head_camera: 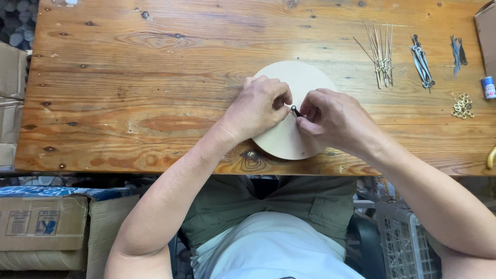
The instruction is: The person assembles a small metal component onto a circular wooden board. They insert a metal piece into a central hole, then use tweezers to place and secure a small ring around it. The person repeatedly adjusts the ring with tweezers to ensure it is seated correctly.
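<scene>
Cardboard boxes (44, 227) sit nearest, low on the left beneath the counter edge, and a pale plastic crate (408, 243) shows low on the right beside the person's lap. Above them runs the near edge of the wooden counter (129, 93), its planks knotty and orange-brown. A pale round disc (289, 139) lies flat on it, its lower rim close to that near edge. Both hands meet over the middle of the disc. The left hand (257, 106) rests on the disc with its fingers curled in, thumb and forefinger pinched toward a small dark pin-like part (295, 110) at the centre. The right hand (333, 118) comes in from the other side, fingertips closed in a pinch on the same small part; which of the two truly grips it cannot be told. Farther back on the right, well apart from the disc, lie a bundle of thin pale sticks (381, 54), then a cluster of dark slender metal pieces (422, 62), another small dark cluster (458, 50), a heap of small brass rings (463, 105) and a small blue-and-white cylinder (488, 87) at the edge.
</scene>
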